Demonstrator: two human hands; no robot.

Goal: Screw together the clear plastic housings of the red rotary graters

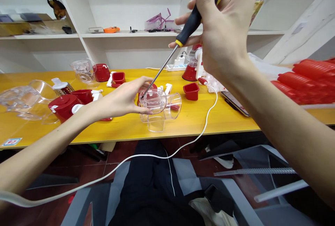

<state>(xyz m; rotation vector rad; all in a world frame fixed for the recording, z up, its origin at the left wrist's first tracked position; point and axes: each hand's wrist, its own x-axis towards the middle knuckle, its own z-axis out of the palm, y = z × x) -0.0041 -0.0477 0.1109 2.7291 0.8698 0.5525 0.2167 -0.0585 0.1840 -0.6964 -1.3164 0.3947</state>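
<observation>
My right hand (225, 27) is raised close to the camera and grips the black and yellow handle of a long screwdriver (183, 37). The steel shaft slants down to the left, and its tip rests in the top of a clear plastic housing (159, 109) on the yellow table (188, 121). My left hand (125, 96) rests against the left side of that housing and steadies it, fingers curled around its round top. A red part shows behind the housing.
Red cups (191, 90), red and white parts (68, 104) and clear plastic shells (21, 98) lie across the table. Stacked red lids (309, 79) sit at right, beside a phone (235, 102). A white cable (206, 121) hangs over the front edge. Shelves stand behind.
</observation>
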